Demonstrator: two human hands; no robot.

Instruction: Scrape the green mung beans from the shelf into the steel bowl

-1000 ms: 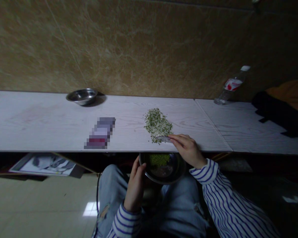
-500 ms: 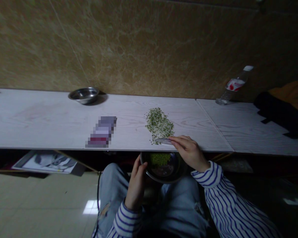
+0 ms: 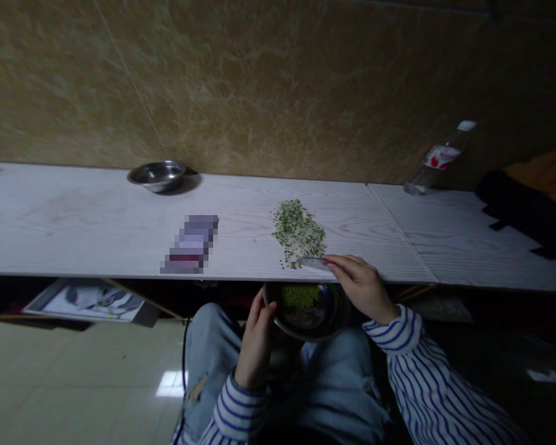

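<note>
The grains (image 3: pixel 300 295) are green, the sleeves (image 3: pixel 426 371) blue-striped white.

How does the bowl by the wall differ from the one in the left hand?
The wall-side bowl rests on the counter; the held bowl is gripped by the left hand below the counter's front edge. The held bowl contains green grains; none show in the wall-side bowl. Both are round with shiny rims.

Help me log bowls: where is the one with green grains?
In the head view, low and just right of centre, the bowl is below the white counter's front edge, its left rim in the left hand.
</note>
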